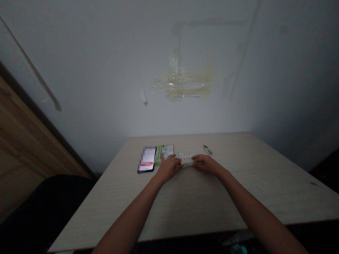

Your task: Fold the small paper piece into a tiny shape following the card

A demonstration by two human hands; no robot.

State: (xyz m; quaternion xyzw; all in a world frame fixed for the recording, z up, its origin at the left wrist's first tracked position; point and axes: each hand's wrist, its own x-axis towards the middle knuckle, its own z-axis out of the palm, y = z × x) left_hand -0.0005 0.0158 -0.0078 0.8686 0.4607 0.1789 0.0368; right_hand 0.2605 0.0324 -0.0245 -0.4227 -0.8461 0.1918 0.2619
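A small, pale printed sheet or packet (186, 157) with rows of coloured text lies low over the table between my two hands. My left hand (168, 167) is at its left edge, fingertips closed on the lower left corner, with the thumb side hard to make out. On the opposite side, my right hand (207, 163) pinches the right edge between thumb and fingers. Just beyond my left hand lies a green-and-white printed box or booklet (166, 151), partly covered by my fingers.
A phone (147, 160) with a lit, partly blurred screen lies at the left beside the green-and-white item. A small crumpled or folded piece (208, 149) rests behind my right hand. The pale wooden table (185, 204) meets a wall with peeling tape (182, 84).
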